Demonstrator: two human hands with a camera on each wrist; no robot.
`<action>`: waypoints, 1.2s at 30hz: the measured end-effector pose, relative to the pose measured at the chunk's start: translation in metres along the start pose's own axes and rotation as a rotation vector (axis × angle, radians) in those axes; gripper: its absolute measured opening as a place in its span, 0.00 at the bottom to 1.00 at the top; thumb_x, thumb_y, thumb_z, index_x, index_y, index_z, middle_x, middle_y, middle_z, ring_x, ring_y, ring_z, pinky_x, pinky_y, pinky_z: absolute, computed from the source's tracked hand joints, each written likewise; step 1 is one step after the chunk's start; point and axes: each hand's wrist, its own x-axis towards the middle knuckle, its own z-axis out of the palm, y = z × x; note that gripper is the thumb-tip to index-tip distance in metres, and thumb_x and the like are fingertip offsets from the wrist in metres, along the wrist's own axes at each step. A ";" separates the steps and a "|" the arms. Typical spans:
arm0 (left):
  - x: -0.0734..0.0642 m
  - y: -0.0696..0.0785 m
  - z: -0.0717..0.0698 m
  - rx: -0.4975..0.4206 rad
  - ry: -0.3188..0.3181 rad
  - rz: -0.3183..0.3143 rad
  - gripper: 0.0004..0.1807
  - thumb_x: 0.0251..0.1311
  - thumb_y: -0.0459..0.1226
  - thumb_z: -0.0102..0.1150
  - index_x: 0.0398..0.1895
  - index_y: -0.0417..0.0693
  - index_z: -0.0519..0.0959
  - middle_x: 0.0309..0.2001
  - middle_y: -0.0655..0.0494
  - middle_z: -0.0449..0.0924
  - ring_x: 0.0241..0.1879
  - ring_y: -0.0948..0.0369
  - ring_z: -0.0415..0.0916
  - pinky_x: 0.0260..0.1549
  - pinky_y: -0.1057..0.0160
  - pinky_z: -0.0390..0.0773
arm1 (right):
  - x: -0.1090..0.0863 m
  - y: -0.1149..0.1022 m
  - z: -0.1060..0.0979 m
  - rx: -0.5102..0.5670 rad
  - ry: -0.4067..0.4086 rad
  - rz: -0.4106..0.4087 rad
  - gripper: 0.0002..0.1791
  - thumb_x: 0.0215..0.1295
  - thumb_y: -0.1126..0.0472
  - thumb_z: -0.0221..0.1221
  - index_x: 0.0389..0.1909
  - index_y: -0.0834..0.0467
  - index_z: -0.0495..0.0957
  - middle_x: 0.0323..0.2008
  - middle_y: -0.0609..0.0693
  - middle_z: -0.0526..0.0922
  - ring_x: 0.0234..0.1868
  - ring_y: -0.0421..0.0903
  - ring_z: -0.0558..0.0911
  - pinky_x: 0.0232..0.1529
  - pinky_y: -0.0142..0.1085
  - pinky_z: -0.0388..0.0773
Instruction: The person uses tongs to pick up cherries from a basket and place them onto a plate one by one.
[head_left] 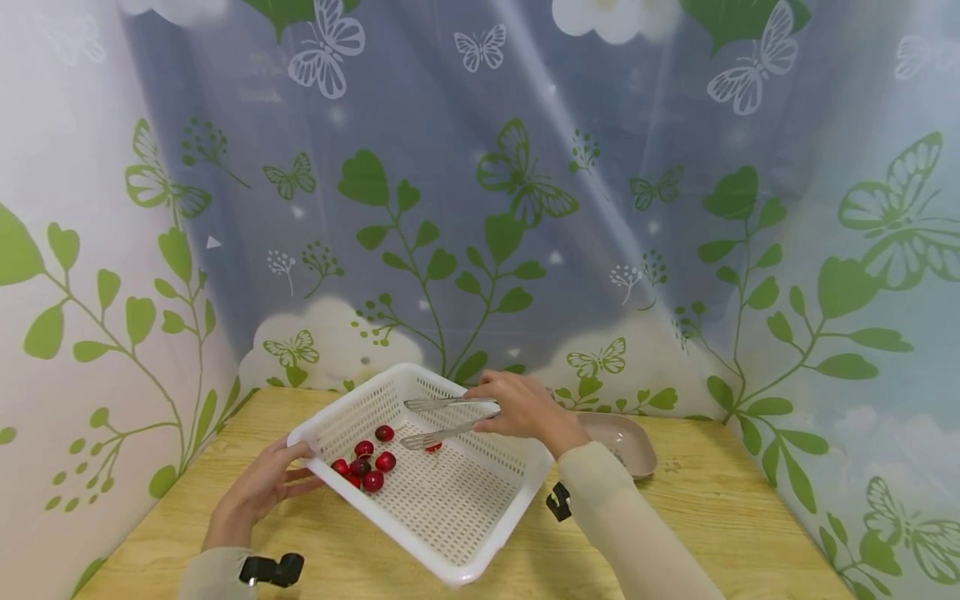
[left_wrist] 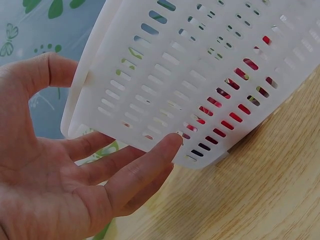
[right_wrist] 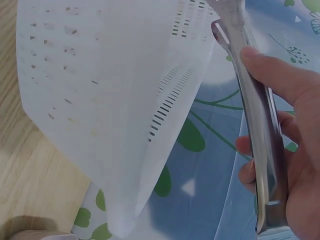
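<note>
A white plastic basket [head_left: 405, 533] with slotted walls is at the middle of the table. My left hand [head_left: 258, 483] holds its left corner, thumb at the rim and fingers against the outside wall [left_wrist: 165, 75]. Several dark red cherries [head_left: 373, 481] are gathered inside on the left. In my right hand [head_left: 521, 406] is a pair of metal tongs [right_wrist: 260, 115], gripped above the basket with its arms apart. A single cherry [head_left: 433, 448] with a stem shows just beside the lower tong tip; whether they touch, I cannot tell.
A shallow pinkish-beige dish [head_left: 643, 454] stands at the right, behind my right forearm, which partly hides it. Wooden tabletop [head_left: 720, 508] surrounds the basket. A patterned curtain [head_left: 450, 250] hangs directly behind the table and along its sides.
</note>
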 end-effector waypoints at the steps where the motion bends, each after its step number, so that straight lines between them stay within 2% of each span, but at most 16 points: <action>1: 0.000 0.000 0.000 -0.005 0.005 -0.003 0.35 0.72 0.37 0.47 0.79 0.38 0.53 0.72 0.30 0.61 0.51 0.54 0.80 0.53 0.53 0.87 | 0.001 0.000 -0.001 -0.004 -0.004 -0.001 0.26 0.60 0.50 0.73 0.61 0.48 0.84 0.49 0.49 0.83 0.35 0.41 0.76 0.23 0.28 0.66; 6: -0.002 0.002 0.001 0.002 -0.003 0.007 0.35 0.72 0.36 0.46 0.79 0.37 0.52 0.72 0.28 0.60 0.51 0.54 0.80 0.54 0.53 0.87 | 0.006 -0.002 -0.002 -0.047 -0.055 0.030 0.26 0.59 0.49 0.74 0.59 0.46 0.84 0.52 0.48 0.83 0.42 0.45 0.82 0.24 0.29 0.69; 9: -0.002 0.002 0.001 0.004 -0.010 0.013 0.35 0.72 0.36 0.45 0.79 0.37 0.52 0.73 0.28 0.59 0.52 0.54 0.80 0.54 0.53 0.87 | 0.011 -0.002 -0.001 -0.074 -0.094 0.068 0.26 0.59 0.48 0.74 0.59 0.44 0.85 0.54 0.47 0.84 0.47 0.46 0.84 0.28 0.33 0.77; 12: -0.002 0.002 0.001 0.000 -0.009 0.011 0.35 0.72 0.36 0.45 0.79 0.37 0.51 0.72 0.28 0.60 0.52 0.54 0.80 0.54 0.54 0.87 | 0.017 -0.003 -0.001 -0.083 -0.132 0.107 0.25 0.59 0.48 0.74 0.58 0.42 0.85 0.57 0.47 0.83 0.52 0.47 0.84 0.41 0.42 0.86; 14: -0.003 0.002 0.001 -0.001 -0.007 0.009 0.35 0.73 0.37 0.45 0.79 0.37 0.52 0.72 0.28 0.60 0.52 0.54 0.80 0.53 0.54 0.87 | 0.019 -0.004 0.000 -0.090 -0.154 0.130 0.24 0.59 0.48 0.73 0.58 0.42 0.85 0.60 0.46 0.82 0.56 0.48 0.83 0.52 0.49 0.85; 16: -0.003 0.003 0.001 0.000 -0.004 0.008 0.35 0.73 0.37 0.45 0.79 0.36 0.52 0.72 0.28 0.60 0.52 0.54 0.80 0.53 0.54 0.87 | 0.022 -0.004 0.002 -0.105 -0.170 0.146 0.24 0.59 0.49 0.73 0.58 0.41 0.85 0.62 0.46 0.82 0.59 0.49 0.83 0.58 0.53 0.83; 19: -0.003 0.003 0.002 0.004 0.001 0.008 0.34 0.73 0.37 0.45 0.79 0.36 0.52 0.72 0.28 0.61 0.52 0.54 0.80 0.53 0.54 0.87 | 0.025 -0.005 0.005 -0.147 -0.181 0.155 0.24 0.59 0.48 0.73 0.58 0.41 0.85 0.61 0.45 0.83 0.58 0.48 0.83 0.57 0.51 0.84; 23: -0.003 0.003 0.003 0.004 0.003 0.008 0.35 0.72 0.37 0.46 0.79 0.36 0.52 0.72 0.28 0.61 0.52 0.53 0.80 0.53 0.53 0.87 | 0.028 -0.005 0.011 -0.190 -0.186 0.172 0.23 0.58 0.47 0.74 0.56 0.39 0.86 0.58 0.42 0.85 0.55 0.45 0.84 0.48 0.44 0.86; 28: -0.002 0.002 0.001 0.007 0.004 0.009 0.34 0.73 0.37 0.46 0.79 0.36 0.52 0.71 0.29 0.61 0.53 0.53 0.79 0.53 0.53 0.87 | 0.031 -0.004 0.015 -0.195 -0.182 0.192 0.22 0.57 0.48 0.75 0.54 0.39 0.87 0.58 0.41 0.86 0.54 0.44 0.85 0.46 0.42 0.87; 36: -0.002 0.002 0.002 0.008 -0.003 0.008 0.34 0.73 0.37 0.46 0.79 0.36 0.52 0.71 0.29 0.62 0.53 0.53 0.79 0.54 0.53 0.87 | 0.035 -0.007 0.010 -0.201 -0.187 0.167 0.19 0.58 0.50 0.75 0.52 0.41 0.88 0.56 0.40 0.87 0.49 0.44 0.88 0.44 0.40 0.88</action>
